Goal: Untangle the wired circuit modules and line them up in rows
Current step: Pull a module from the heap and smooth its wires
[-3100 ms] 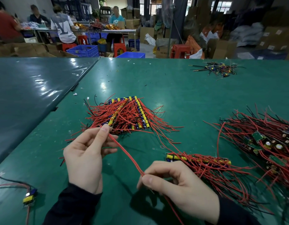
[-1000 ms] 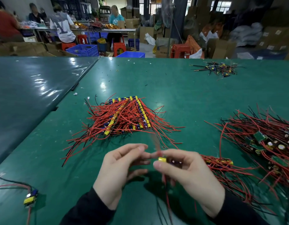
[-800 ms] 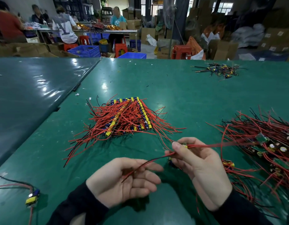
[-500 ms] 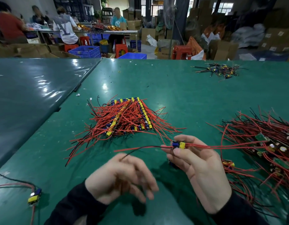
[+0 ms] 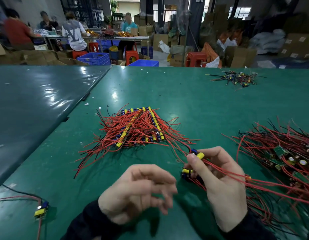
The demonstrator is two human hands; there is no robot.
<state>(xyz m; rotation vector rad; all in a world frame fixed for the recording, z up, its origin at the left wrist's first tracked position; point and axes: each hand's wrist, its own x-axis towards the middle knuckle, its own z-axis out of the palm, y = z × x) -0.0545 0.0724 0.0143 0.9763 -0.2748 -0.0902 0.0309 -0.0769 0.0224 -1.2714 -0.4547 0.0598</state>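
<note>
My right hand (image 5: pixel 221 184) pinches a small circuit module (image 5: pixel 198 154) with a yellow and a blue part; its red wires trail right across my palm. Just below my thumb lies the near row of modules (image 5: pixel 185 171), mostly hidden by the hand. My left hand (image 5: pixel 138 191) hovers blurred above the table with loosely curled fingers and holds nothing. A sorted stack of modules in rows (image 5: pixel 138 129) with red and black wires sits ahead on the green table (image 5: pixel 193 104). A tangled heap of modules (image 5: pixel 287 153) lies at the right.
A single module (image 5: pixel 41 209) with red and black wires lies at the near left. A small pile of wired parts (image 5: pixel 237 79) sits at the far right. A darker table (image 5: pixel 34 104) adjoins on the left. People work at a table far behind.
The left hand let go of the module's wires and drew back toward me. The right hand lowered the module toward the near row, its wires now trailing right.
</note>
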